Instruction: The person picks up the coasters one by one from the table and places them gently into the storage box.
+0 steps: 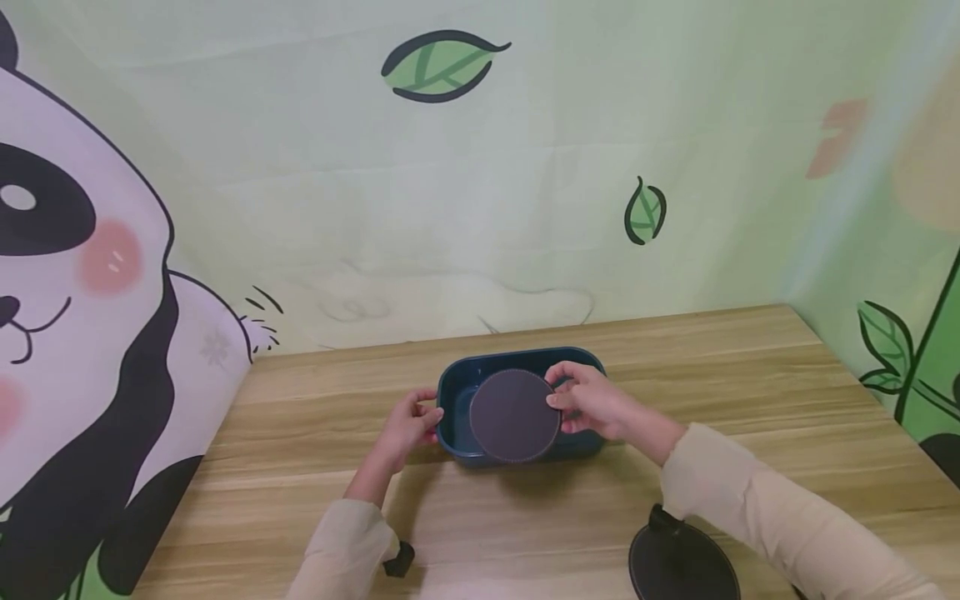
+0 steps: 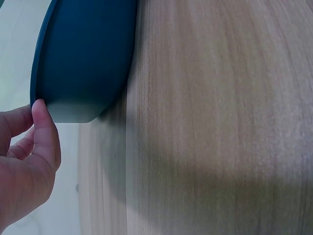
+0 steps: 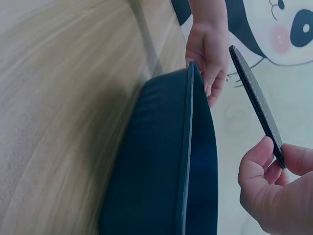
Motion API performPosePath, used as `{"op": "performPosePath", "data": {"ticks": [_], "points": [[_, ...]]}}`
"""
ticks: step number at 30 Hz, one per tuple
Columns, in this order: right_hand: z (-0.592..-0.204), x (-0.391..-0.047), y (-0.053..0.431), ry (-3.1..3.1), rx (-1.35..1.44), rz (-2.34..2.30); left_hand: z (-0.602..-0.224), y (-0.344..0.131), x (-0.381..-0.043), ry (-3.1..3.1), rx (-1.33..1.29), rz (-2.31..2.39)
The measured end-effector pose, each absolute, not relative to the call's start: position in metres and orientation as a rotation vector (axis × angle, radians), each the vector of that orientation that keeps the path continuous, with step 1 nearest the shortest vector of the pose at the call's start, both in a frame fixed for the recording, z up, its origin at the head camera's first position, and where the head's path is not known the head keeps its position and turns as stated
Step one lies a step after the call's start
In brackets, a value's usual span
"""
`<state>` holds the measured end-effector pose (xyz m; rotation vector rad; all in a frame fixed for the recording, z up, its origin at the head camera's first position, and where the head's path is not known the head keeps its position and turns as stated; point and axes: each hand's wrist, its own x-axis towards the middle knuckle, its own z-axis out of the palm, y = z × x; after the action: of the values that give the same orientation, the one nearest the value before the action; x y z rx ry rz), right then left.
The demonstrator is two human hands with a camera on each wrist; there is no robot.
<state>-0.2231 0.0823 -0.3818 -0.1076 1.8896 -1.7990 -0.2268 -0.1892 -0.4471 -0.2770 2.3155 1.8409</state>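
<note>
Wooden table [image 1: 315, 425] underneath. Blue tub [image 3: 146, 156] on it, open side up; could skid or tip, I'd guess, should left grip [image 1: 410, 423], pinching rim at left end, tug too hard. Dark disc [image 1: 514, 415] tilted over tub's opening, apart from rim. Right grip [image 1: 592, 402] pinches disc by edge only: slack thumb could let disc swivel, clip rim, drop.

Disc [image 1: 514, 416] matt, leather-like; basin [image 3: 149, 156] smooth plastic, glossy inside; tabletop [image 1: 300, 442] wood-grained.
</note>
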Motion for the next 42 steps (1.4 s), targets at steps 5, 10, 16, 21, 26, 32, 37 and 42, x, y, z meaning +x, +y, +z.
{"op": "performPosePath", "data": {"ticks": [5,10,16,21,26,32,37,42], "points": [[-0.386,-0.230,0.085,1.883,-0.072,-1.832,-0.448,-0.189,-0.227,2.314,-0.286,1.843],[-0.389,-0.236,0.085,1.891,-0.043,-1.845,-0.448,-0.189,-0.227,2.310,-0.272,1.846],[-0.394,-0.242,0.087,1.895,-0.018,-1.856,-0.448,-0.190,-0.228,2.315,-0.283,1.835],[-0.402,-0.249,0.086,1.907,0.036,-1.852,-0.448,-0.190,-0.228,2.316,-0.282,1.828],[-0.413,-0.256,0.085,1.905,0.076,-1.844,-0.447,-0.190,-0.228,2.319,-0.294,1.821],[-0.427,-0.262,0.082,1.936,0.111,-1.809,-0.446,-0.189,-0.227,2.321,-0.296,1.817],[-0.436,-0.265,0.080,1.983,0.143,-1.771,-0.446,-0.189,-0.227,2.328,-0.295,1.808],[-0.443,-0.269,0.077,2.012,0.164,-1.746,-0.445,-0.189,-0.227,2.326,-0.312,1.803]]}}
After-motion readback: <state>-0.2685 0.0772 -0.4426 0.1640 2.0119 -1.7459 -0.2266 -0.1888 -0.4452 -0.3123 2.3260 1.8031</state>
